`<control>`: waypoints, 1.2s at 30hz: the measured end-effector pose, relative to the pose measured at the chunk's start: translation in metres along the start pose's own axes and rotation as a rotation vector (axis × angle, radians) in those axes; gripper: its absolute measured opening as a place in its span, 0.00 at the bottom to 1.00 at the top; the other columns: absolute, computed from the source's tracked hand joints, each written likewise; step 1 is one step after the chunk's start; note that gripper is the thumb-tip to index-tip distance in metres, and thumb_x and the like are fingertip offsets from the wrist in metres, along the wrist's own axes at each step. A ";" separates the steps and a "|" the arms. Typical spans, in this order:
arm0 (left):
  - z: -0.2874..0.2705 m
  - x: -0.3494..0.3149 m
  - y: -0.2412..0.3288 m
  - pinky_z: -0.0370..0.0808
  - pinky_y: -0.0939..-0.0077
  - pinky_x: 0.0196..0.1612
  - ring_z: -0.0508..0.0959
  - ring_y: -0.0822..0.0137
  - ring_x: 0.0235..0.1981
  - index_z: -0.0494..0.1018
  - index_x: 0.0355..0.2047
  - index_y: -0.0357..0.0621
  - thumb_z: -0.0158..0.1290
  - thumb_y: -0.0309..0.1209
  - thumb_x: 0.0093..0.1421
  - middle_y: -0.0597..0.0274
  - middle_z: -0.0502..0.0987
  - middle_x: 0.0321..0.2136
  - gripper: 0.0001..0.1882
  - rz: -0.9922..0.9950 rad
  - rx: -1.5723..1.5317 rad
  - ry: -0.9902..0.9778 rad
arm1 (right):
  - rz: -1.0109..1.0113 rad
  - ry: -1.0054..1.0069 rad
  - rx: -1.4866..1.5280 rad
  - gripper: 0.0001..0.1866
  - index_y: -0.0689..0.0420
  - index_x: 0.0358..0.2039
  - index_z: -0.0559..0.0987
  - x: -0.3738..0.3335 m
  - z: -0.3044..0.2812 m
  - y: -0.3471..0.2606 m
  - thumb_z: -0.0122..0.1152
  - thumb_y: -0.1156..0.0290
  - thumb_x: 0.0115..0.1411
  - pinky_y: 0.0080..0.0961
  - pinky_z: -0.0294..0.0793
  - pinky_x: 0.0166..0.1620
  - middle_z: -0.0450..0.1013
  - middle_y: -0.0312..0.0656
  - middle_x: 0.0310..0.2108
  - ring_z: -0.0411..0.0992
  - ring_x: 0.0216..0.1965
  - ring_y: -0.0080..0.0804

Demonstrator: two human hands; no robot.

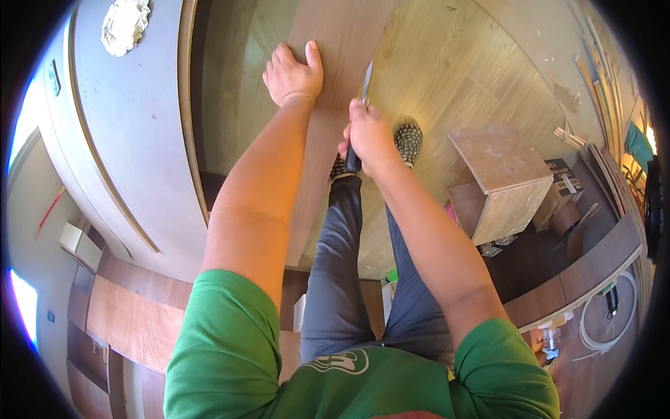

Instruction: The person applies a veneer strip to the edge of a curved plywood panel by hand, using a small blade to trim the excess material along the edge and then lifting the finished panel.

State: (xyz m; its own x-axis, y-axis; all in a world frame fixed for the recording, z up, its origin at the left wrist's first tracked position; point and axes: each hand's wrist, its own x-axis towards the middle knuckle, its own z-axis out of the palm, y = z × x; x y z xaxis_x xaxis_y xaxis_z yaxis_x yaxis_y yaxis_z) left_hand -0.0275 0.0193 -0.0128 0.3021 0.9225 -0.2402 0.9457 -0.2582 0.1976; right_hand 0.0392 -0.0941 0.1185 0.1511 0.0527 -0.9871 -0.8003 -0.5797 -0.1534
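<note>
A long brown wooden board runs away from me, left of centre. My left hand is at its left edge, thumb on the top face and fingers bent over the side; the fingertips are hidden. On the board's right side, my right hand is closed around the black handle of a knife. Its narrow, pointed metal blade sticks out from the fist, pointing away from me, close to the board's right edge. Whether the blade touches the board I cannot tell.
Tall pale panels stand at the left. My shoes stand on wood-look floor. At right are a wooden box, thin wood strips, a curved wooden surface and a coiled white cable.
</note>
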 end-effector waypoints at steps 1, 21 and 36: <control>0.001 0.001 0.000 0.68 0.57 0.51 0.76 0.53 0.45 0.71 0.48 0.41 0.47 0.57 0.61 0.56 0.78 0.41 0.31 0.005 0.000 0.015 | -0.034 0.007 0.006 0.17 0.56 0.37 0.68 -0.004 0.002 -0.014 0.44 0.54 0.71 0.30 0.71 0.18 0.65 0.37 0.19 0.67 0.14 0.31; 0.001 0.003 0.005 0.67 0.57 0.53 0.75 0.53 0.47 0.71 0.49 0.41 0.46 0.58 0.61 0.55 0.78 0.44 0.32 0.009 -0.012 0.014 | -0.080 -0.003 -0.020 0.16 0.57 0.37 0.67 0.021 -0.007 -0.045 0.43 0.56 0.71 0.31 0.70 0.17 0.65 0.37 0.19 0.67 0.14 0.31; 0.006 0.001 0.002 0.69 0.57 0.49 0.76 0.52 0.43 0.72 0.45 0.41 0.48 0.56 0.61 0.54 0.78 0.38 0.29 0.062 -0.011 0.136 | 0.036 -0.061 -0.077 0.17 0.57 0.38 0.67 0.030 -0.015 -0.004 0.44 0.54 0.71 0.29 0.70 0.17 0.65 0.38 0.18 0.66 0.12 0.31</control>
State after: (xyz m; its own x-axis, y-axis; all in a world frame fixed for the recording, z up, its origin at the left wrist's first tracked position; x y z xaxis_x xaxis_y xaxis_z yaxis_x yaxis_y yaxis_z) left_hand -0.0244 0.0182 -0.0182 0.3402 0.9354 -0.0966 0.9240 -0.3135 0.2190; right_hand 0.0560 -0.1025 0.0906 0.0852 0.0787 -0.9933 -0.7574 -0.6425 -0.1159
